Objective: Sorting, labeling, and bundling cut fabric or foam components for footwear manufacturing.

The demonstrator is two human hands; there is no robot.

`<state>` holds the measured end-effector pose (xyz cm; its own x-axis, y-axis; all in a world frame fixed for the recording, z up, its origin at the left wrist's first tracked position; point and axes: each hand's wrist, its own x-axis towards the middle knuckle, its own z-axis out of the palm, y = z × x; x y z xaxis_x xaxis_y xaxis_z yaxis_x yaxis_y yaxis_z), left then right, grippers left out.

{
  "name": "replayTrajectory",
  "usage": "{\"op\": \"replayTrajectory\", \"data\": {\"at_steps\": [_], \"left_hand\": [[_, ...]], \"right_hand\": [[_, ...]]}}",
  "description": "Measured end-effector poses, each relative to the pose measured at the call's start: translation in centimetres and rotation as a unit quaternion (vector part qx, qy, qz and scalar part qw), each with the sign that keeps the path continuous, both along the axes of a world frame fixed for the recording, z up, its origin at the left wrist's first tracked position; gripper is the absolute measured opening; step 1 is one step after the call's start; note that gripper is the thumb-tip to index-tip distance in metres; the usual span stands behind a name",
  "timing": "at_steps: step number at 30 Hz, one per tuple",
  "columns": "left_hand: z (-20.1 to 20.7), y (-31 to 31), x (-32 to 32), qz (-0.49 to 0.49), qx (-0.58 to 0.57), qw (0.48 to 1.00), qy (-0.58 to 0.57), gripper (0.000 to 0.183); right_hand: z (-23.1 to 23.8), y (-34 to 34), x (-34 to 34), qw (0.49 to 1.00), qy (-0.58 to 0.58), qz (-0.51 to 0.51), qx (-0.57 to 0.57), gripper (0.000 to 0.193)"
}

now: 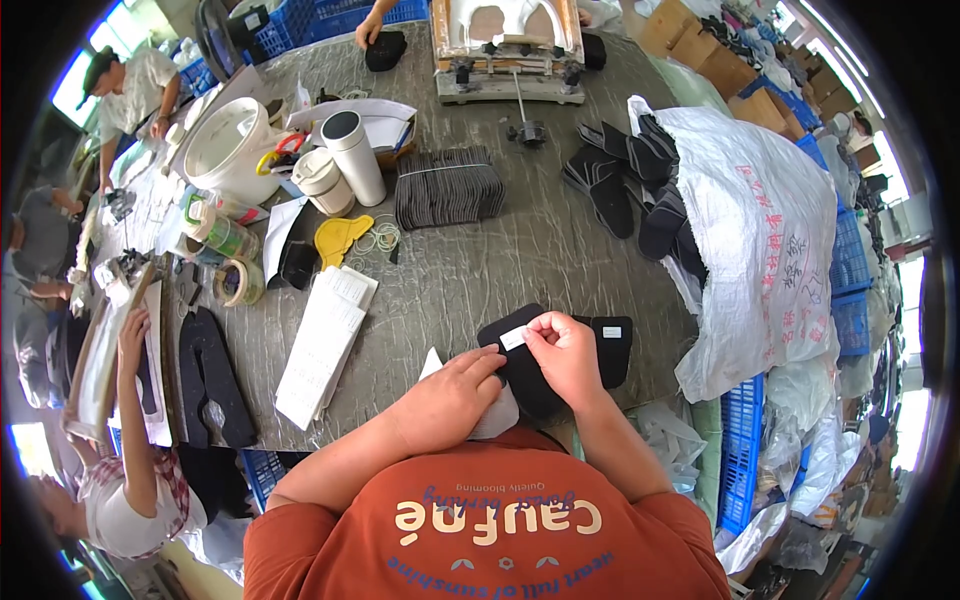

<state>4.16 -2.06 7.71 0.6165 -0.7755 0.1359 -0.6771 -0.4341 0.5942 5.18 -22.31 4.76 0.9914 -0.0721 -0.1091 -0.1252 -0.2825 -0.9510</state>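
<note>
A black flat pad with rounded ends, shaped like a shoe insole, lies at the table's near edge. On its far end is a small white label. My right hand pinches that label's right end between thumb and forefinger. Bent fingers of my left hand touch the pad's left edge. Beneath this hand a white paper sheet sticks out on two sides; the palm hides its middle, and the fingers close over it. Another black pad, bearing a similar label, lies just right of my right hand.
Black pieces spill from a white woven sack at right. A bundled black stack, white flask, tape roll and printed papers lie beyond my hands. A framed press-like device stands at the far edge. Other people work at left.
</note>
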Motion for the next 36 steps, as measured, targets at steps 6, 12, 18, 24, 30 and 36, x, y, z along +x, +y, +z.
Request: {"op": "replayTrajectory", "data": {"at_steps": [6,12,18,24,30,36], "left_hand": [[-0.2,-0.7,0.4,-0.012,0.028,0.999,-0.041,0.014],[-0.2,-0.8,0.2,-0.016,0.052,0.998,-0.038,0.015],[0.0,-0.9,0.2,-0.016,0.065,0.997,-0.043,0.015],[0.1,-1.7,0.7,0.001,0.059,0.998,-0.029,0.016],[0.0,-1.4,1.3,-0.012,0.047,0.999,0.000,0.016],[-0.1,-0.2,1.1,-0.001,-0.008,0.997,0.078,0.012]], "right_hand": [[-0.2,-0.1,0.0,0.999,-0.035,0.002,-0.020,0.011],[-0.1,0.1,0.0,0.995,-0.020,-0.041,-0.089,0.034],[0.6,0.3,0.6,0.986,-0.006,-0.015,-0.164,0.035],[-0.6,-0.3,0.6,0.957,-0.133,-0.032,-0.256,0.028],[-1.7,-0.8,0.9,0.959,-0.187,-0.030,-0.210,0.018],[-2.5,-7.6,2.6,0.988,-0.044,-0.076,-0.128,0.018]]}}
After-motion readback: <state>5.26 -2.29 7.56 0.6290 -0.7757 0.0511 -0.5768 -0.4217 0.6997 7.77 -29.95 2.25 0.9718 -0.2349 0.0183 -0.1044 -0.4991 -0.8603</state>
